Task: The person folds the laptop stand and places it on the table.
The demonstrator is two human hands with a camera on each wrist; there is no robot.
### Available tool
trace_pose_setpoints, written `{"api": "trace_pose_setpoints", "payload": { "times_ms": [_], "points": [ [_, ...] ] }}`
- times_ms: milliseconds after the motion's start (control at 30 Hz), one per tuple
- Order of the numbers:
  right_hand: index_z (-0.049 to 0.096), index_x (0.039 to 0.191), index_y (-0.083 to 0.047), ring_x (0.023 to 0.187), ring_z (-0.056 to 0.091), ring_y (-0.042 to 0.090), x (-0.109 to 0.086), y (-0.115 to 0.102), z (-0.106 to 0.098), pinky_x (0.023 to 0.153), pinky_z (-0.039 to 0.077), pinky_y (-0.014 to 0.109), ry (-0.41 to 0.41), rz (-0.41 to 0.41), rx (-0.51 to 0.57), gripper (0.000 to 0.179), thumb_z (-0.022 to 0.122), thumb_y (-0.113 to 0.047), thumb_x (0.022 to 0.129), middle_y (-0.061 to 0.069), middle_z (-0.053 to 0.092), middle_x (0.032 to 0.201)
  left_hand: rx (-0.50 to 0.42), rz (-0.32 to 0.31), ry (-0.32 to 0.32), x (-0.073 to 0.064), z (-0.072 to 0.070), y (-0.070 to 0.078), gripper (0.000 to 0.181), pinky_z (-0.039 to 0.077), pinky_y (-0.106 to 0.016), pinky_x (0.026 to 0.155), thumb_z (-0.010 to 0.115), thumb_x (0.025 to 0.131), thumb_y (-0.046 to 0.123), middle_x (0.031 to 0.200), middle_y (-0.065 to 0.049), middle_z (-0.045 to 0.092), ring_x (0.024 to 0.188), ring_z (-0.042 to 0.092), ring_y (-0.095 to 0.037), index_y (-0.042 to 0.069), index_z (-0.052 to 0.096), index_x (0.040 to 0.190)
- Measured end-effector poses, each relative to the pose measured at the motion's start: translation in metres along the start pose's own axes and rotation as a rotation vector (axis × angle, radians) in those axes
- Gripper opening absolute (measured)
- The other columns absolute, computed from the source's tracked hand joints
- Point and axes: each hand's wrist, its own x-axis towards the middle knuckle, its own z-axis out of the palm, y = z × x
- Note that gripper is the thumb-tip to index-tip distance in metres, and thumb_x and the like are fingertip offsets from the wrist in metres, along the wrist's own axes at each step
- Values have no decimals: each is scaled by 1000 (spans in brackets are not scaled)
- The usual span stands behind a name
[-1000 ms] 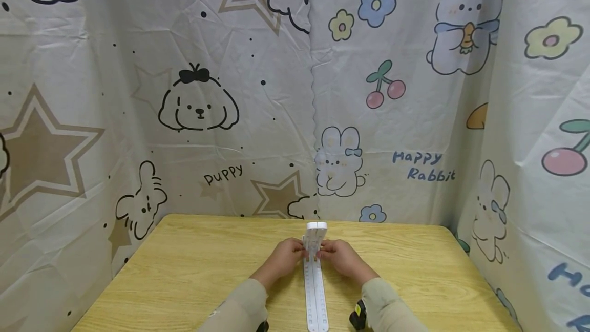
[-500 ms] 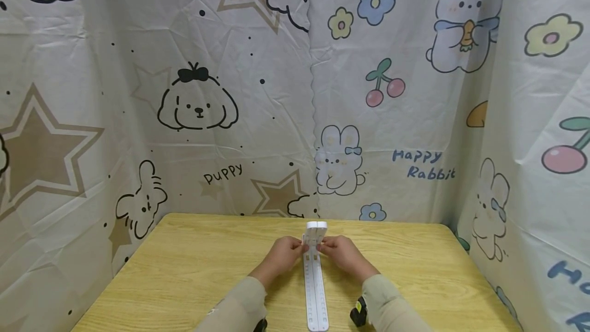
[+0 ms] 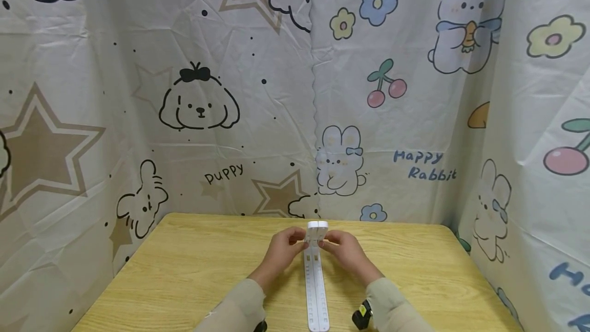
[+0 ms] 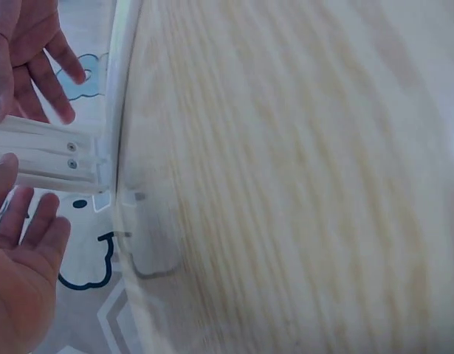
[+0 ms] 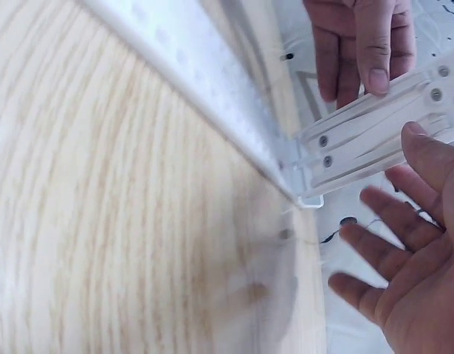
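Note:
A white hinged plastic stand (image 3: 315, 286) has one long slotted arm flat on the wooden table and a shorter part raised at its far end. In the head view my left hand (image 3: 282, 251) is at the raised part's left edge, and my right hand (image 3: 349, 254) is at its right. Seen in the right wrist view, the right thumb (image 5: 427, 151) touches the raised part (image 5: 374, 136) while the other fingers spread loosely away. My left thumb (image 5: 376, 66) meets the opposite edge there, its fingers extended. The left wrist view also shows spread fingers (image 4: 42, 228) beside the stand.
The stand's hinge lies near the far edge of the wooden table (image 3: 198, 265). Printed curtains (image 3: 258, 117) hang behind the table and at both sides. A black device (image 3: 362, 315) is strapped at the right wrist.
Both hands have risen slightly along the raised part, and their fingers have loosened and spread from a closer pinch. That part looks a little shorter from above; the flat arm has stayed put.

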Motion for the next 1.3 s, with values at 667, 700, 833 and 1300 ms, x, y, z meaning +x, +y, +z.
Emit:
{"api": "trace_pose_setpoints", "payload": {
  "times_ms": [667,700,833,1300],
  "points": [
    [78,113,-7,114,67,24,-10,-1,-14,103,52,53,-138,-21,91,27,68,-28,100,9,75,118,-13,-52,-106,-8,-6,2,23,61,-35,91,73,97,25,120,-4,75,109,70,-19,11,78,114],
    [78,113,-7,113,67,23,-10,0,-14,102,53,52,-144,-19,89,26,68,-27,99,9,76,118,-5,-49,-116,-9,-7,2,24,60,-35,92,72,97,25,122,-4,74,111,69,-20,11,78,115],
    [78,116,-10,118,66,24,-12,2,-15,103,54,49,-170,-23,76,25,70,-24,98,7,74,123,16,-49,-152,-12,-10,0,27,57,-40,99,73,97,27,127,-5,72,121,66,-25,13,76,121],
    [70,130,-12,134,56,32,-20,8,-15,110,48,53,-235,-31,29,35,72,-23,97,1,66,136,16,-78,-242,-19,-15,-4,39,44,-54,113,78,90,27,136,1,66,136,55,-31,14,72,127]
  ]
}}
